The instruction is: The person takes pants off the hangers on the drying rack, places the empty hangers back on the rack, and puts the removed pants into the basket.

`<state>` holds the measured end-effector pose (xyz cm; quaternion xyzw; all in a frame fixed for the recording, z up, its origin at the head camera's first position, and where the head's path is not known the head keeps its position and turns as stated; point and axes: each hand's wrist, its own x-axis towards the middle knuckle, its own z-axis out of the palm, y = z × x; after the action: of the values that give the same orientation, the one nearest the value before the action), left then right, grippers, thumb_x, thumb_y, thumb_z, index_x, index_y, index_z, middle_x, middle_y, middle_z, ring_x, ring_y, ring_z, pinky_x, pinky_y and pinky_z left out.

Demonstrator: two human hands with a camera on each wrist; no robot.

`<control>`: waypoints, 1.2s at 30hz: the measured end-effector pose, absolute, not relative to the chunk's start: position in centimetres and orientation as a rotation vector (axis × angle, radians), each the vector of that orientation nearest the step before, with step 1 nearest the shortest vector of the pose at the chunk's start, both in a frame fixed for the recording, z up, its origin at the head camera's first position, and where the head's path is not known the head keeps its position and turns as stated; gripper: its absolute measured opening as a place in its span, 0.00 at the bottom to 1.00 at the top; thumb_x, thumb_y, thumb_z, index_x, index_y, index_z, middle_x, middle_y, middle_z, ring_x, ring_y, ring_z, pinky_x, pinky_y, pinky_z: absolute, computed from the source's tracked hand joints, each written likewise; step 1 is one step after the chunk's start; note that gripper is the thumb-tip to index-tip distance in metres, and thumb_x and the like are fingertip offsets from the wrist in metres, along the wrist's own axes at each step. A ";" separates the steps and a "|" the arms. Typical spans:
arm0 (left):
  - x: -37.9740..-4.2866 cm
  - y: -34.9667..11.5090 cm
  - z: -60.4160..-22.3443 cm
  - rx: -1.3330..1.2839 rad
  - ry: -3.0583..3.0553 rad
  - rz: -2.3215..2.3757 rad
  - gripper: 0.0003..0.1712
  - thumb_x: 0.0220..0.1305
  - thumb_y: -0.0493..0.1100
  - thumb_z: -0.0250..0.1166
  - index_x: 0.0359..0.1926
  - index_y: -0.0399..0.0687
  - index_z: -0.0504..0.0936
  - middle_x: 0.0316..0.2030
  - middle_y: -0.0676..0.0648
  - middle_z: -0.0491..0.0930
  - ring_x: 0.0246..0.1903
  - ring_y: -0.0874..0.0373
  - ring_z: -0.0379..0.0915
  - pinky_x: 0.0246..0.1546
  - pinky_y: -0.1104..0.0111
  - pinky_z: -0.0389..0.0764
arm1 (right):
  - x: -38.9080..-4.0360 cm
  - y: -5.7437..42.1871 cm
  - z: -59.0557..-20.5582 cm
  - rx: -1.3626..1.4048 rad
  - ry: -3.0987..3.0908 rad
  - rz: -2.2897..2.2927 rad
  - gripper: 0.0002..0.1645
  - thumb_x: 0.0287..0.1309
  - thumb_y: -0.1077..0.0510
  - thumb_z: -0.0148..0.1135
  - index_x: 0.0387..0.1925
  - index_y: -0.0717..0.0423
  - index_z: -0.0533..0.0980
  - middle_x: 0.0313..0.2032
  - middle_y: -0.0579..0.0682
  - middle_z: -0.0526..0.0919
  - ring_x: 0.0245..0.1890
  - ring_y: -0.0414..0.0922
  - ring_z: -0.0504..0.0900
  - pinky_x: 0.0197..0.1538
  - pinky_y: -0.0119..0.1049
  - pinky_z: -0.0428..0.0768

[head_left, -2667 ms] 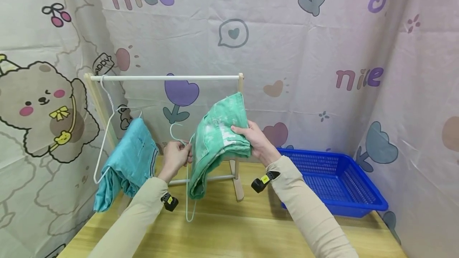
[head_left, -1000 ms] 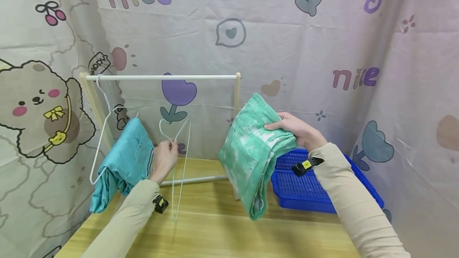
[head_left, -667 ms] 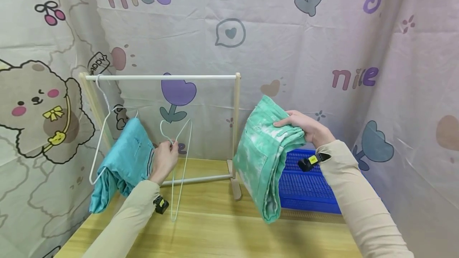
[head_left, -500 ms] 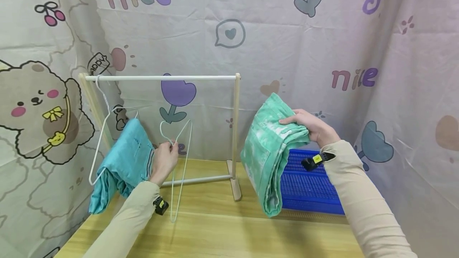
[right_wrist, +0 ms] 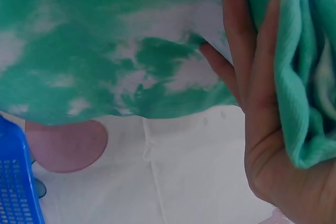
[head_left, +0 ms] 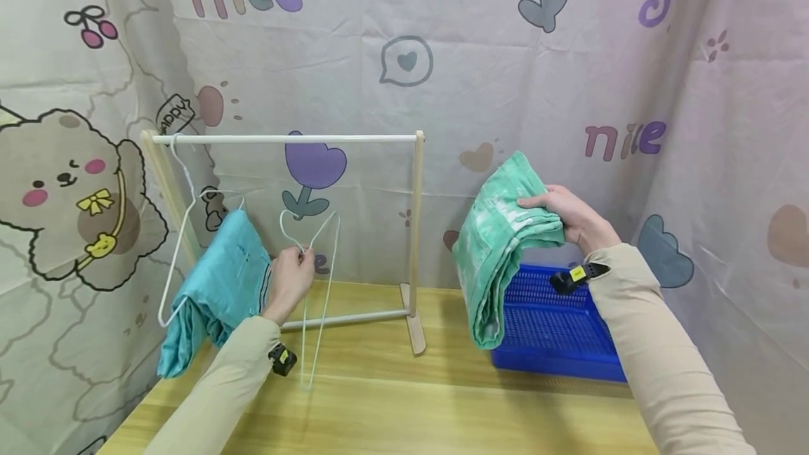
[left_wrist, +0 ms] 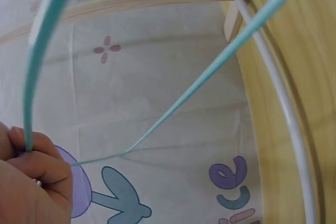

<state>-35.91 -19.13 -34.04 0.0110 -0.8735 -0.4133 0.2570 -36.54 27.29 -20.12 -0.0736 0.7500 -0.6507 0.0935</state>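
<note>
In the head view my left hand (head_left: pixel 292 282) pinches a thin pale-green wire hanger (left_wrist: pixel 231 50) near its neck, the hook pointing up. The hanger carries no garment. My right hand (head_left: pixel 578 220) grips a folded pair of green-and-white tie-dye pants (head_left: pixel 502 234), thumb on the near face, in the air to the right of the rack. In the right wrist view the fingers reach behind a fold of the pants, and the cloth fills the upper part. Hanger and pants are apart.
A wooden rack with a white rail (head_left: pixel 291 139) stands at the back left. On its left end a white hanger holds folded blue pants (head_left: pixel 227 269). Below my right hand sits a blue plastic basket (head_left: pixel 550 367) on the wooden table (head_left: pixel 392 420). A printed curtain surrounds everything.
The green pants have moved right, away from the hanger beside which they were, and lately a little upward. The left hand shifted slightly left with the hanger, then stayed nearly still.
</note>
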 end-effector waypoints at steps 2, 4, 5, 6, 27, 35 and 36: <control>-35.9 -19.0 -33.7 0.028 -2.378 -1.130 0.20 0.74 0.43 0.49 0.50 0.32 0.80 0.22 0.45 0.75 0.17 0.57 0.66 0.15 0.67 0.65 | -36.8 27.5 -20.5 -0.203 2.259 -1.930 0.13 0.66 0.56 0.60 0.47 0.57 0.70 0.25 0.44 0.84 0.24 0.39 0.85 0.32 0.34 0.85; -35.8 -19.0 -33.5 0.029 -2.391 -1.137 0.20 0.74 0.43 0.49 0.51 0.32 0.80 0.24 0.44 0.77 0.18 0.57 0.67 0.16 0.68 0.66 | -37.0 27.8 -20.8 -0.185 2.285 -1.932 0.13 0.66 0.56 0.60 0.48 0.56 0.69 0.24 0.43 0.84 0.24 0.39 0.85 0.32 0.33 0.84; -35.8 -18.9 -33.4 0.031 -2.397 -1.139 0.20 0.74 0.43 0.49 0.51 0.32 0.80 0.24 0.44 0.77 0.18 0.57 0.67 0.16 0.68 0.66 | -37.1 27.9 -20.9 -0.175 2.292 -1.935 0.14 0.66 0.56 0.60 0.48 0.56 0.69 0.24 0.43 0.84 0.24 0.38 0.84 0.32 0.33 0.84; -35.8 -18.9 -33.4 0.032 -2.402 -1.146 0.20 0.74 0.44 0.49 0.51 0.32 0.80 0.25 0.43 0.78 0.19 0.57 0.68 0.16 0.68 0.67 | -37.1 28.0 -20.9 -0.169 2.293 -1.939 0.13 0.66 0.56 0.60 0.48 0.56 0.69 0.24 0.43 0.84 0.24 0.38 0.84 0.32 0.33 0.84; -35.6 -19.0 -33.6 0.045 -2.428 -1.170 0.20 0.74 0.43 0.50 0.53 0.31 0.79 0.23 0.45 0.74 0.17 0.58 0.65 0.15 0.68 0.64 | -38.4 30.5 -22.7 -0.100 2.163 -2.057 0.04 0.68 0.58 0.57 0.42 0.53 0.72 0.24 0.44 0.84 0.25 0.39 0.85 0.32 0.32 0.84; -35.4 -19.2 -33.5 0.028 -2.418 -1.140 0.20 0.74 0.44 0.49 0.51 0.33 0.80 0.20 0.47 0.72 0.15 0.58 0.63 0.14 0.68 0.63 | -38.1 32.7 -23.4 -0.064 2.130 -2.063 0.06 0.67 0.58 0.58 0.44 0.52 0.71 0.25 0.45 0.85 0.26 0.40 0.85 0.32 0.32 0.84; -35.4 -19.3 -33.5 0.030 -2.421 -1.132 0.21 0.74 0.45 0.49 0.51 0.33 0.80 0.19 0.47 0.72 0.15 0.58 0.63 0.14 0.68 0.63 | -38.0 33.1 -23.5 -0.056 2.128 -2.060 0.07 0.67 0.58 0.58 0.44 0.52 0.71 0.26 0.45 0.84 0.26 0.40 0.86 0.33 0.32 0.84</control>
<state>-35.39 -19.26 -33.49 0.0109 -0.8809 -0.4120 0.2325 -38.01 33.12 -23.53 -0.0188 0.7155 -0.6926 0.0897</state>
